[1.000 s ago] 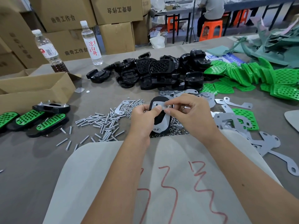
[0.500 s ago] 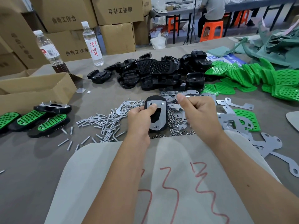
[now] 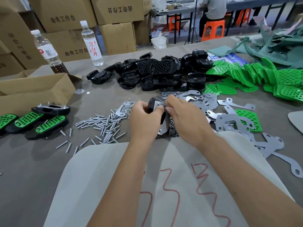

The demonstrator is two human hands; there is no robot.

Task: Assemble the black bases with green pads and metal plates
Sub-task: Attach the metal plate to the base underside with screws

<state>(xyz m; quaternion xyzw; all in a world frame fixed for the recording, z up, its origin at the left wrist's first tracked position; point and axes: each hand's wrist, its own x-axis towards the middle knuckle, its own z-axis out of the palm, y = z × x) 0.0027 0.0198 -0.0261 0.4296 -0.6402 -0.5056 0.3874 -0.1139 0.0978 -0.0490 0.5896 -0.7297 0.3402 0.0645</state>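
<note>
Grey felt-like worktop (image 3: 32,161) underneath, matte and soft-looking; pale rounded sheet (image 3: 114,177) at the near edge, scrawled with red marks; brown corrugated cardboard boxes (image 3: 68,18) stacked behind, and an open carton (image 3: 32,90) at the left; heap of glossy black bases (image 3: 155,74) in the middle, moulded plastic, some faces pitted with round dimples; spread of bright green pads (image 3: 255,76) to the right, thin, perforated, fan-shaped; scatter of flat grey metal plates (image 3: 232,125) with curved arms and small holes beside them; four finished pieces (image 3: 39,122) lying at the left, green over black; two clear plastic bottles (image 3: 91,45) standing behind; pile of slim shiny screws (image 3: 101,126) and a patch of tiny nuts (image 3: 172,128) near the centre. Held above those nuts, one black base (image 3: 162,117) with a metal plate (image 3: 161,130) lying on its face, tilted on edge; left hand (image 3: 144,122) with grip curled round the base's left side, thumb on the plate; right hand (image 3: 186,118) with grip pinching at the plate's upper end, fingertips (image 3: 167,99) over the top rim of the base, exact contact hidden.
</note>
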